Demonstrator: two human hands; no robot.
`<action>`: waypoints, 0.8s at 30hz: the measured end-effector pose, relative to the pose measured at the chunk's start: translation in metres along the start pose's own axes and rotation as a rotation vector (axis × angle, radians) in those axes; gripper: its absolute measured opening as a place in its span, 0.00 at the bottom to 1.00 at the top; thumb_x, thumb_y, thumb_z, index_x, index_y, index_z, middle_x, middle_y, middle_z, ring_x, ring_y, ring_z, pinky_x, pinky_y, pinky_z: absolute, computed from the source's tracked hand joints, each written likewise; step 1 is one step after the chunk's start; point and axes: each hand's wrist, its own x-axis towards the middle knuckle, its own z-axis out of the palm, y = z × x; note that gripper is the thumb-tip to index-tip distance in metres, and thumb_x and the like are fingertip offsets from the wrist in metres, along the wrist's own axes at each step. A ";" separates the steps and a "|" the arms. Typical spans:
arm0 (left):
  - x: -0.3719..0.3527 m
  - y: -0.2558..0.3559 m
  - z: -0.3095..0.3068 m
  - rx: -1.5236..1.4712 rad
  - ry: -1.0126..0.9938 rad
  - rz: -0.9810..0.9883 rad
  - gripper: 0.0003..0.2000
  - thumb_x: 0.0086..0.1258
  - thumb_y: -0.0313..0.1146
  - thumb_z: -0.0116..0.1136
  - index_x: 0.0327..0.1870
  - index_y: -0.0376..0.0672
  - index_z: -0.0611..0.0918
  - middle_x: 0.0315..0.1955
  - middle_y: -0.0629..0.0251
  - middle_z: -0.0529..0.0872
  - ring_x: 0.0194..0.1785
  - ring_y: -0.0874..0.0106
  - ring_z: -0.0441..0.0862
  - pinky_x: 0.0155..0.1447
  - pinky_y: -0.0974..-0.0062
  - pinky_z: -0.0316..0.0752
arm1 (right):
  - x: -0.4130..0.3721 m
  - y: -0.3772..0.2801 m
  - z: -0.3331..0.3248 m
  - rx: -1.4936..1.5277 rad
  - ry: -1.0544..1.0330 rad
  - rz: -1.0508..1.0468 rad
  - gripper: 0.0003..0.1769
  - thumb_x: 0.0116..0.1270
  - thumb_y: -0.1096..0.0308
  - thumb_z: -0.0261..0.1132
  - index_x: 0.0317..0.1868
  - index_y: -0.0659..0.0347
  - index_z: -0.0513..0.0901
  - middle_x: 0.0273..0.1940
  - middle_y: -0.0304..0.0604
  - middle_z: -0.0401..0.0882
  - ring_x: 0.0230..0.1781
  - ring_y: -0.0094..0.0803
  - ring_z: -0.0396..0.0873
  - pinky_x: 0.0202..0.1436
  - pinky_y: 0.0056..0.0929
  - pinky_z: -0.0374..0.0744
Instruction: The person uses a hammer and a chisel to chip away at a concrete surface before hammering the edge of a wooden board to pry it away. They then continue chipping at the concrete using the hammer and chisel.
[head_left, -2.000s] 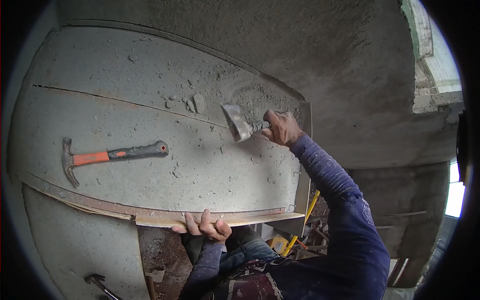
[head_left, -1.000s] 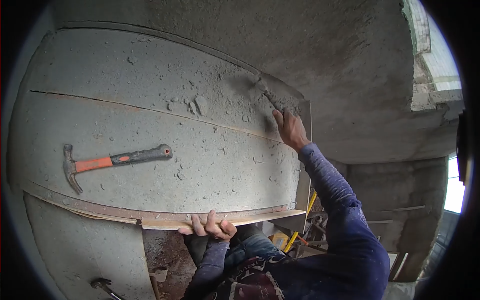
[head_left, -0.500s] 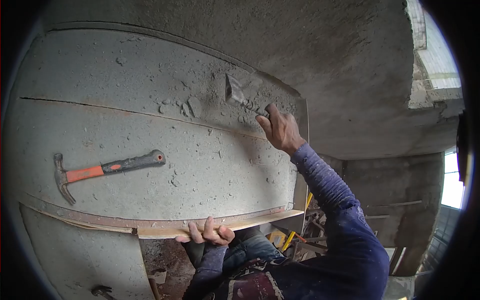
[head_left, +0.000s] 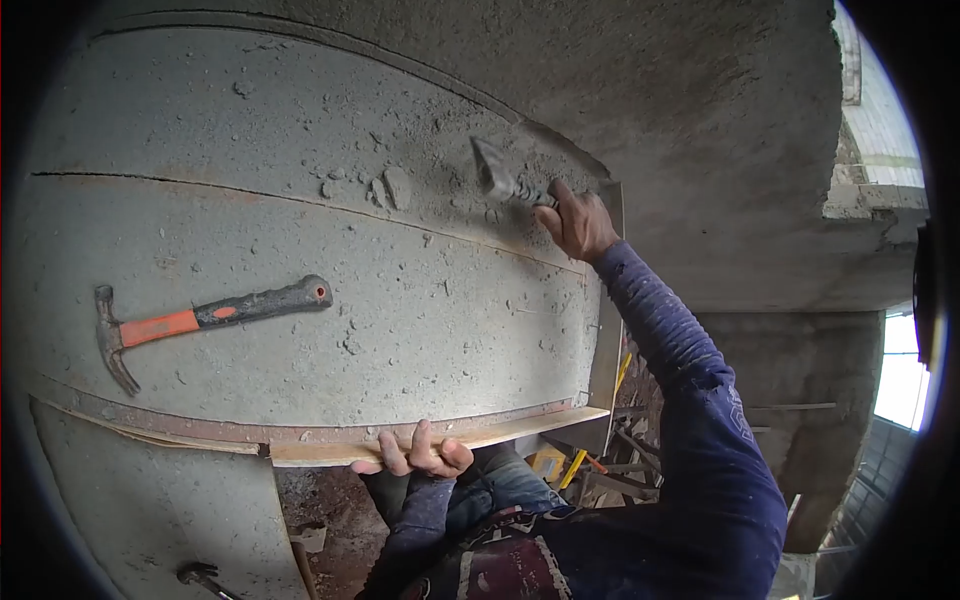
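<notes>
My right hand (head_left: 582, 224) is wrapped round the handle of a small trowel (head_left: 494, 172), its grey, mortar-caked blade slanting up and left over the far part of the panel (head_left: 400, 330). Blur hides the blade's exact outline. Below the blade lie loose mortar chunks (head_left: 392, 188). My left hand (head_left: 425, 455) curls its fingers over the wooden strip (head_left: 530, 428) along the near edge; the thumb is hidden. On the panel at left rests a claw hammer (head_left: 210, 318) with an orange and black handle, touched by neither hand.
A rough cement wall (head_left: 680, 120) rises behind the panel. Another tool's dark metal head (head_left: 200, 573) shows at lower left. Below the right end of the strip are a yellow tool (head_left: 573, 468) and scrap wood. Crumbs of mortar cover the panel.
My right hand and the trowel have moved slightly right and up, and the blade's angle has changed. My left hand stays on the strip. The whole view has shifted a little.
</notes>
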 end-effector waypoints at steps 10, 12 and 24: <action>-0.008 0.005 0.007 -0.062 0.089 -0.120 0.19 0.70 0.44 0.44 0.49 0.39 0.79 0.63 0.44 0.70 0.82 0.43 0.35 0.79 0.34 0.29 | -0.019 -0.015 -0.017 -0.004 0.056 0.279 0.27 0.78 0.49 0.56 0.35 0.70 0.76 0.24 0.63 0.77 0.23 0.58 0.78 0.31 0.50 0.74; -0.007 0.004 0.009 -0.066 0.087 -0.083 0.20 0.70 0.44 0.43 0.50 0.38 0.80 0.64 0.44 0.70 0.83 0.44 0.36 0.80 0.35 0.32 | 0.001 -0.036 -0.042 0.049 0.102 0.162 0.27 0.79 0.48 0.55 0.33 0.68 0.74 0.20 0.57 0.73 0.17 0.49 0.73 0.28 0.45 0.72; 0.007 0.016 0.001 -0.025 0.075 -0.213 0.21 0.76 0.47 0.40 0.53 0.40 0.79 0.63 0.43 0.75 0.74 0.41 0.62 0.77 0.35 0.48 | 0.049 0.071 -0.024 -0.236 0.073 -0.063 0.29 0.79 0.43 0.49 0.45 0.67 0.73 0.25 0.59 0.79 0.26 0.55 0.82 0.31 0.50 0.76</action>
